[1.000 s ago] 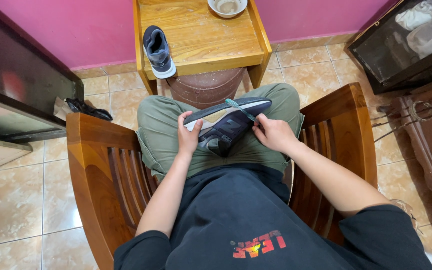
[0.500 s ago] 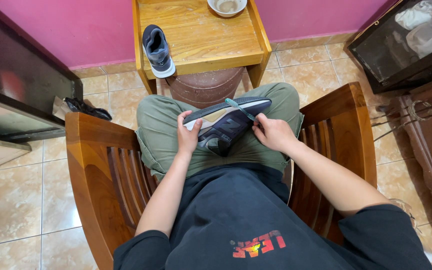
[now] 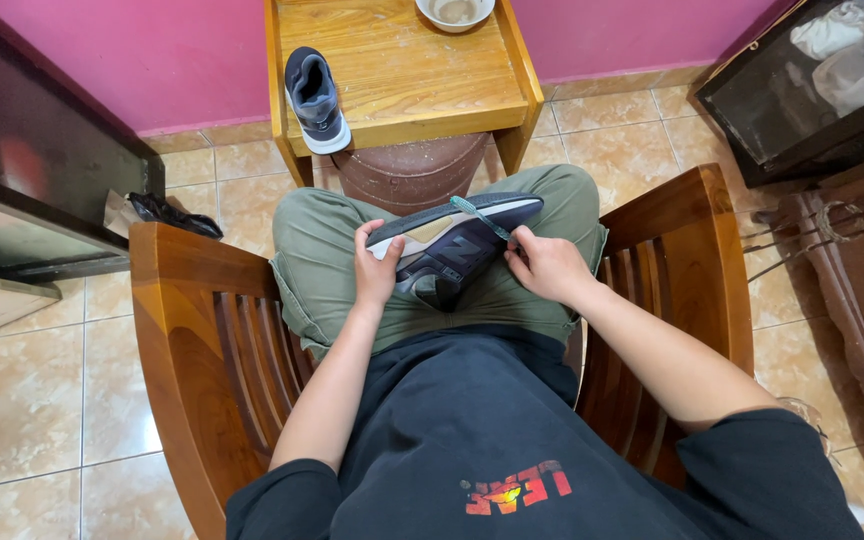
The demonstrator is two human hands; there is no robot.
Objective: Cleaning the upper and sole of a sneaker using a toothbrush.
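Left hand point(image 3: 376, 272) grip clamped on dark shoe point(image 3: 457, 245); right hand point(image 3: 544, 268) grip clamped on toothbrush point(image 3: 480, 217).

Posture: seated, both forearms extended forward over the lap, elbows bent.
Left arm: bare forearm runs up the frame from the short sleeve, wrist straight.
Left hand point(image 3: 376, 268): palm down, fingers curled over and closed in a grip, thumb tucked at the side.
Right arm: bare forearm angles in from the lower right, wrist bent slightly inward.
Right hand point(image 3: 548, 266): fingers curled and pinched closed, knuckles up.
Spacing: the hands are apart, level with each other above the thighs.
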